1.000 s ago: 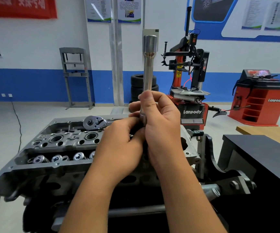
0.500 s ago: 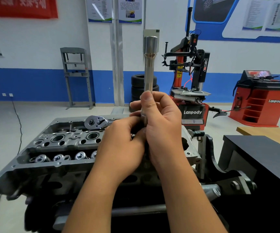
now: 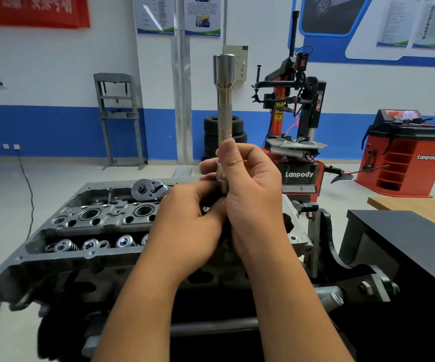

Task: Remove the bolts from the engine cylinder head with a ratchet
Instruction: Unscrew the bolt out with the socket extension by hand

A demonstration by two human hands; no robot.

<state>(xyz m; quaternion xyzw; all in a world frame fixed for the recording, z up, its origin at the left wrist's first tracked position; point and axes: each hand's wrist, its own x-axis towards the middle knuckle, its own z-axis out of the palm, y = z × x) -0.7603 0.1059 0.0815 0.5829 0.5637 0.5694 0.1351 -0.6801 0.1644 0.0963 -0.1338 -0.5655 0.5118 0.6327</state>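
A long chrome extension bar (image 3: 224, 100) stands upright in front of me, its wide end on top. My right hand (image 3: 250, 199) grips its lower part, thumb along the shaft. My left hand (image 3: 187, 226) pinches something at the bar's bottom end; what it holds is hidden between the two hands. Below them lies the grey engine cylinder head (image 3: 93, 223) with valve springs and open bores. The ratchet (image 3: 149, 190) rests on the head's far side, only its round head showing.
A black engine stand bracket (image 3: 341, 270) holds the cylinder head at the right. A black box (image 3: 404, 239) and a wooden table (image 3: 425, 207) sit further right. A tyre changer (image 3: 294, 121), a red balancer (image 3: 404, 155) and stacked tyres stand behind.
Both hands keep their hold on the bar. The view has shifted slightly; the hands and the bar stay almost in the same place.
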